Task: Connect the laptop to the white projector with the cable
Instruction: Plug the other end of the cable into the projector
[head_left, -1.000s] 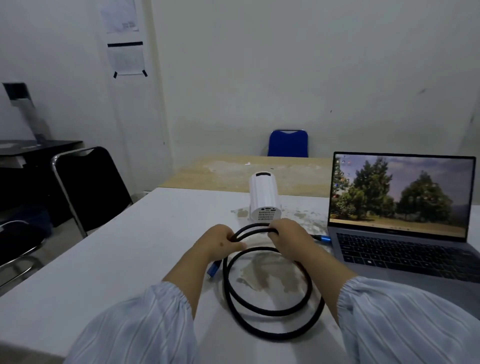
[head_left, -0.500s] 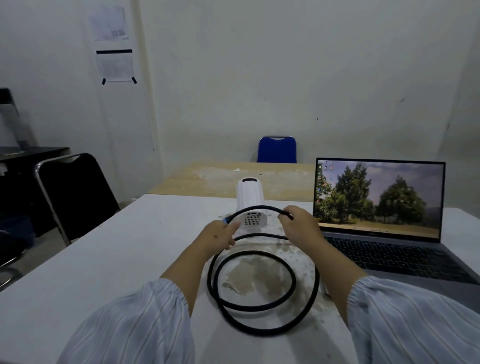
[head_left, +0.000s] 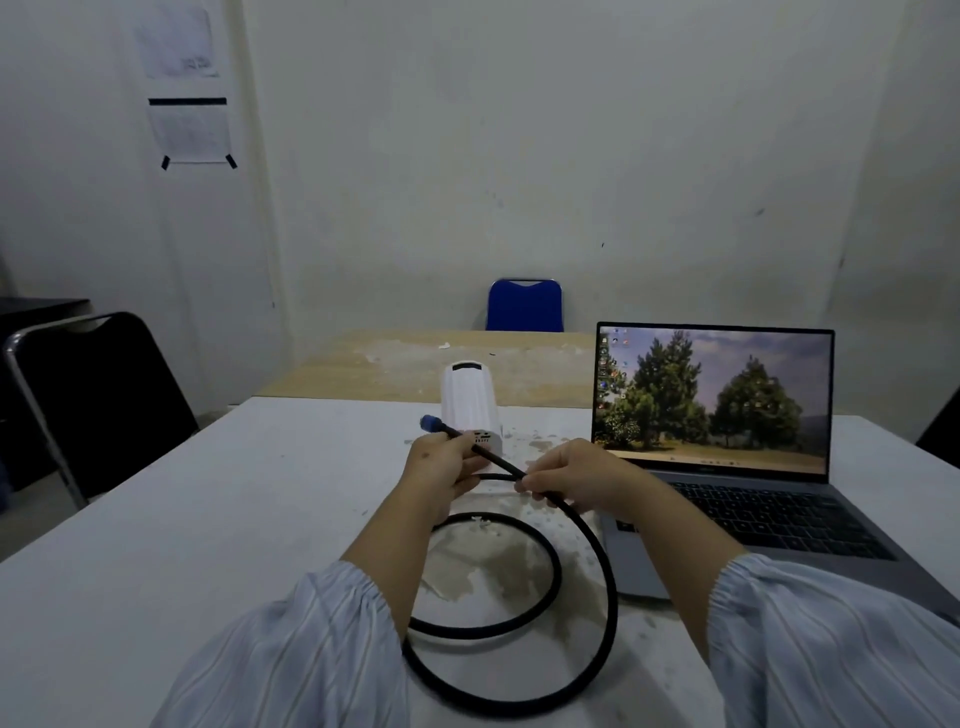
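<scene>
Your left hand (head_left: 441, 465) and right hand (head_left: 574, 480) were each closed in a grip on the black cable (head_left: 587, 530) at frame centre, its blue plug (head_left: 429, 422) raised beside the white projector (head_left: 470, 405). The remaining cable lay coiled on the surface (head_left: 208, 519); the laptop (head_left: 727, 441) stood open at right.
</scene>
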